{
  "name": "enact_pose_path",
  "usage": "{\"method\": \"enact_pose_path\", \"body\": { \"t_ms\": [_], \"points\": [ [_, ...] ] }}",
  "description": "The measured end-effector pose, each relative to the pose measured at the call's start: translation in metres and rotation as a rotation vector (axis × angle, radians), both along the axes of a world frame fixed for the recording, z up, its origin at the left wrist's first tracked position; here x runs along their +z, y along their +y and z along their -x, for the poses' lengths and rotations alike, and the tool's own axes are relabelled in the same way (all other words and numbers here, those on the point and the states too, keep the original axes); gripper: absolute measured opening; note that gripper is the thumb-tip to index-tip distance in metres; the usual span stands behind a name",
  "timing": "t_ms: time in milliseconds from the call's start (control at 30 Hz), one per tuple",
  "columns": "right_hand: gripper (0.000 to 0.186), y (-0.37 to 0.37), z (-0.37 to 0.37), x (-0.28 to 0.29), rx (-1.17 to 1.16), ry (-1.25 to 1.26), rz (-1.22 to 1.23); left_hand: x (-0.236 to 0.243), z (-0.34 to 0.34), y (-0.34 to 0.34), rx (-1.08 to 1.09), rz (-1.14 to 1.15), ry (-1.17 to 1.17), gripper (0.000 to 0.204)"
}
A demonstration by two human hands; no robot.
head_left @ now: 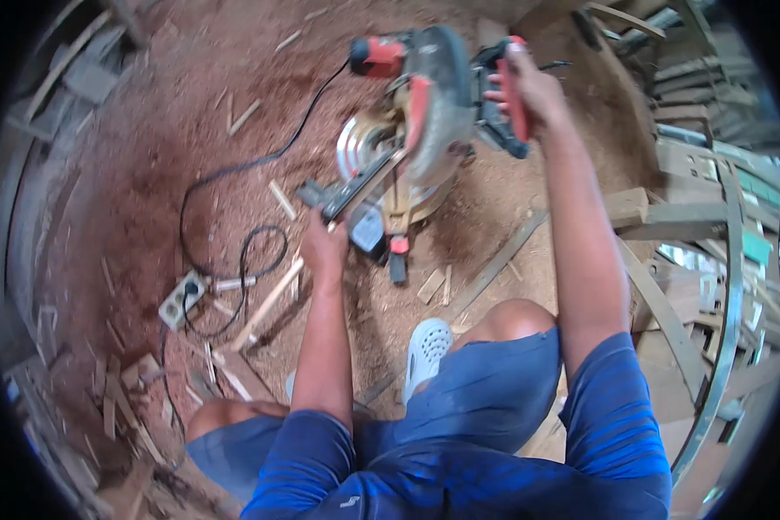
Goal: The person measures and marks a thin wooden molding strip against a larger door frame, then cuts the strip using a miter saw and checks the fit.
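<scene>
A miter saw [440,95] with a red and black motor stands on the ground in front of me, its head tilted up toward the right. My right hand [537,91] is wrapped around the saw's red handle [517,104]. Lower and to the left, my left hand [324,245] grips a thin wooden strip [273,299] beside the saw's fence [355,186]. One end of the strip reaches back toward my left knee, and the other runs along the fence toward the blade area. The fingers of my left hand are partly hidden.
A black cord [260,158] loops over the sawdust-covered ground to a white socket block [182,301] at left. Offcuts [432,286] lie scattered around. My white clog [427,347] is near the saw. A metal frame [732,269] and stacked wood line the right side.
</scene>
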State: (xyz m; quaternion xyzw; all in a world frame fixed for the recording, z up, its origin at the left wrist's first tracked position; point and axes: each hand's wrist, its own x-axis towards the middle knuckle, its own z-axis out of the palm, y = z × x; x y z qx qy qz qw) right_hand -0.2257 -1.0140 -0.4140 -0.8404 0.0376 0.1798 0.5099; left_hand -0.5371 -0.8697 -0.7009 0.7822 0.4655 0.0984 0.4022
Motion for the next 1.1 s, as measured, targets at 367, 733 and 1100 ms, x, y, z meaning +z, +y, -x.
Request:
{"method": "enact_pose_path", "body": {
  "t_ms": [367, 733, 1100],
  "points": [
    [0.061, -0.017, -0.036, 0.016, 0.149, 0.085, -0.081, 0.008, -0.010, 0.006, -0.065, 0.061, 0.153, 0.060],
    [0.070, -0.011, -0.038, 0.007, 0.128, -0.034, 0.048, -0.021, 0.012, -0.023, -0.045, -0.470, -0.069, 0.041],
    [0.074, -0.017, -0.007, -0.007, 0.023, -0.136, 0.015, -0.012, 0.003, -0.017, 0.010, -0.360, -0.095, 0.041]
  ]
}}
